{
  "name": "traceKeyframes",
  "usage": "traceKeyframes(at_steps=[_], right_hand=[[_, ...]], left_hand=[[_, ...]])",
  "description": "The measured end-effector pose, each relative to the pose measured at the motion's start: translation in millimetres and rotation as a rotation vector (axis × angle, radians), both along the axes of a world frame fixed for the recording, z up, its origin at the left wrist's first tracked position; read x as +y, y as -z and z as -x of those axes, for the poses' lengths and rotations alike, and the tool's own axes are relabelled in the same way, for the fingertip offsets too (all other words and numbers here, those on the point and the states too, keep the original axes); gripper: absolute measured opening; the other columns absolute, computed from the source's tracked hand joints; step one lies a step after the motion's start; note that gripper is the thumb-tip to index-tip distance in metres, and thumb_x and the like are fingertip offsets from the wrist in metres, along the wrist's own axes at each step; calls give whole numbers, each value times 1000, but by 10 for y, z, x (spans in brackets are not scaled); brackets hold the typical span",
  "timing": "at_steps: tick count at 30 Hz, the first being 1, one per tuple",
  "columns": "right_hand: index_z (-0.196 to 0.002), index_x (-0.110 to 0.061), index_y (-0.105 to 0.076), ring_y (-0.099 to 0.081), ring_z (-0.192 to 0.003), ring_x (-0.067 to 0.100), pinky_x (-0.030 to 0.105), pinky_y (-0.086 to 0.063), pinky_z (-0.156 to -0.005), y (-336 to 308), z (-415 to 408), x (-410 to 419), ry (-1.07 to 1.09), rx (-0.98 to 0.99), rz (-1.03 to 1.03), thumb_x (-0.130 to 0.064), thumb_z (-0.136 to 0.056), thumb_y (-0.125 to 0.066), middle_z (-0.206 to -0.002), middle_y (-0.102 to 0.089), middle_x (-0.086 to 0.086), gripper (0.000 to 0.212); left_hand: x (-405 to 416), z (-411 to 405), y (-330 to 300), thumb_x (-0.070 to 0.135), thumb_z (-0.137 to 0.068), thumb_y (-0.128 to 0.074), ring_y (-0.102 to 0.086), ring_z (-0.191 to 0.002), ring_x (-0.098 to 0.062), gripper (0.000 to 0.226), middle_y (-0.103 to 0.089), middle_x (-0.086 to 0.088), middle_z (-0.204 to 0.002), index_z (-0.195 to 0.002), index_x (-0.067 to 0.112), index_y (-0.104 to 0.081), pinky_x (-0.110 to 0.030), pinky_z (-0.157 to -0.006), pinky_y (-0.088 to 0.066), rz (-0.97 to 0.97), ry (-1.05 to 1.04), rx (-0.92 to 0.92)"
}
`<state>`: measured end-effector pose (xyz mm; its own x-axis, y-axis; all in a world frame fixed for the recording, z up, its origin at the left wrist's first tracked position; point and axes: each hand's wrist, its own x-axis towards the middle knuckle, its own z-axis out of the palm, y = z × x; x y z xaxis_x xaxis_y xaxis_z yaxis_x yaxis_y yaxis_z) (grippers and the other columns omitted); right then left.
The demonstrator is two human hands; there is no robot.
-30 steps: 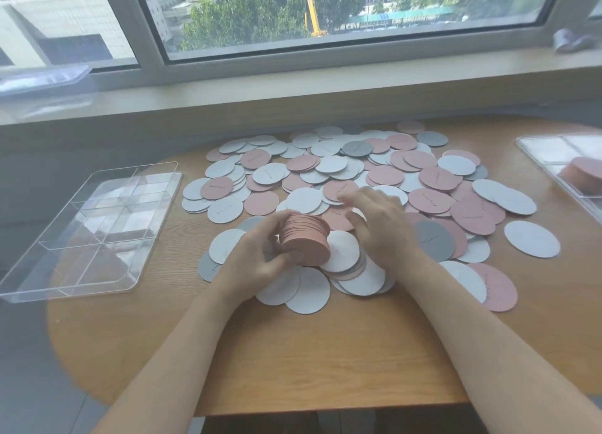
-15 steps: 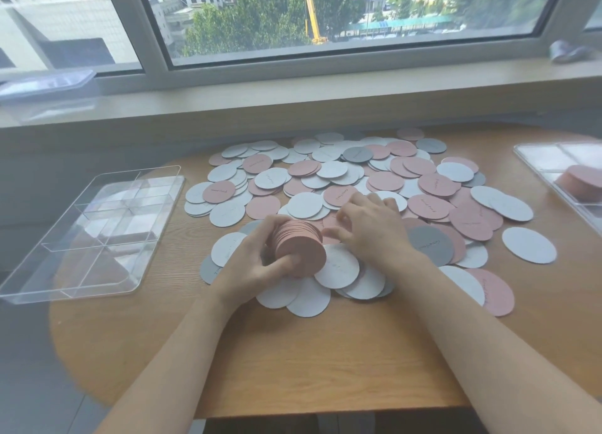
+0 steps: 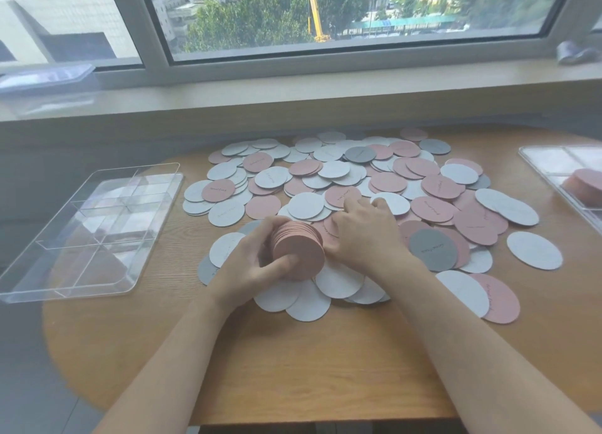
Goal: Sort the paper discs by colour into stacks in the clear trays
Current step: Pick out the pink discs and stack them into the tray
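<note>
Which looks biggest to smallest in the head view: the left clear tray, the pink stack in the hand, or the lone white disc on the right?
1. Left clear tray
2. Pink stack
3. Lone white disc, nearly the stack's size, so unsure.

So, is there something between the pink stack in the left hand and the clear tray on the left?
Nothing visible. The left hand holds the pink stack above loose discs; between it and the clear tray lies only bare table.
</note>
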<state>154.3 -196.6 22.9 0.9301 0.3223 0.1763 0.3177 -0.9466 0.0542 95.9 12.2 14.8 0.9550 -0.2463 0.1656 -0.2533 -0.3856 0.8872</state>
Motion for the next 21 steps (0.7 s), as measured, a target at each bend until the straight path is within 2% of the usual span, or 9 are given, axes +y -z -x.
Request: traceKeyframes(at_steps=[3, 5, 9, 11, 13, 17, 21], right_hand=[[-76, -20, -71, -58, -78, 23, 44, -36, -100, 100, -17, -71, -18, -161, -164, -45, -88, -33, -80, -60, 0, 46], [-64, -16, -64, -53, -58, 24, 45, -44, -96, 121, -38, -106, -18, -260, -258, -33, -85, -31, -60, -57, 0, 43], [-64, -13, -55, -37, -45, 25, 41, -50, -91, 103, -76, -92, -4, -351, -336, -23, -88, -34, -47, -49, 2, 33], [-68, -12, -57, -32, -46, 25, 38, -50, -85, 89, -77, -109, 5, -404, -425, -19, -89, -39, -47, -48, 2, 29], [-78, -11, -64, -42, -52, 26, 37, -48, -85, 114, -81, -145, 24, -403, -526, -18, -89, -47, -52, -52, 1, 22], [-101, -16, -68, -55, -80, 27, 35, -39, -94, 140, -84, -186, 25, -217, -765, -22, -93, -49, -73, -66, 2, 22], [-104, -20, -69, -63, -84, 19, 29, -49, -76, 63, -10, -141, 14, -4, -1074, -16, -96, -54, -84, -70, 0, 18]], left_hand=[[-9, 5, -5, 31, -83, -68, -63, -109, -8, 47, -66, 16, -114, -128, 30, -53, -12, -85, -46, 6, 3, 5], [-12, 9, -10, 28, -83, -68, -62, -110, -7, 46, -66, 18, -114, -127, 33, -53, -12, -86, -45, 0, 3, 0], [-10, 14, -15, 28, -84, -69, -62, -110, -7, 45, -66, 19, -114, -127, 32, -54, -12, -86, -45, -4, 1, -7], [-11, 15, -14, 28, -84, -69, -62, -110, -7, 45, -66, 18, -114, -127, 32, -54, -12, -87, -45, -6, 0, -13], [-13, 13, -13, 29, -84, -69, -62, -111, -7, 45, -66, 18, -115, -127, 32, -54, -13, -87, -45, -13, -3, -19], [-8, -5, 5, 30, -84, -71, -63, -111, -12, 46, -67, 11, -117, -127, 29, -55, -19, -90, -48, -23, 0, -19], [-28, -15, 12, 28, -82, -74, -64, -108, -9, 49, -67, 16, -113, -128, 29, -55, -13, -86, -46, -33, -13, -34]])
